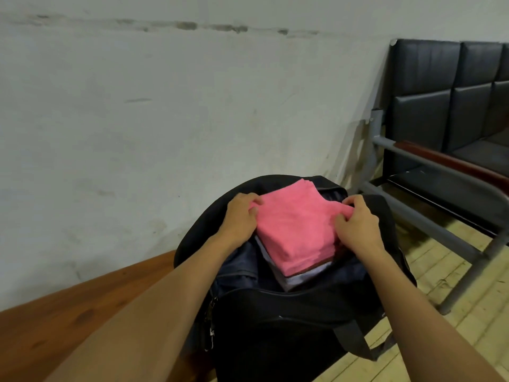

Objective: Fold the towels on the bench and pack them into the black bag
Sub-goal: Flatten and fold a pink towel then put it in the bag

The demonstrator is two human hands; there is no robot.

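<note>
A folded pink terry towel sits at the mouth of the open black fabric duffel bag, on top of a stack of folded pale grey and white towels already inside. The person's left hand grips the pink towel's left edge with curled fingers, and the right hand pinches its right edge, where the cloth bunches slightly. The bag rests on the end of a brown wooden bench against a scuffed pale wall, with a row of black padded seats well apart to the right. To seat it well, both hands should probably lower the towel level and together, keeping the fold square, then press it flat so the zip edges clear.
</note>
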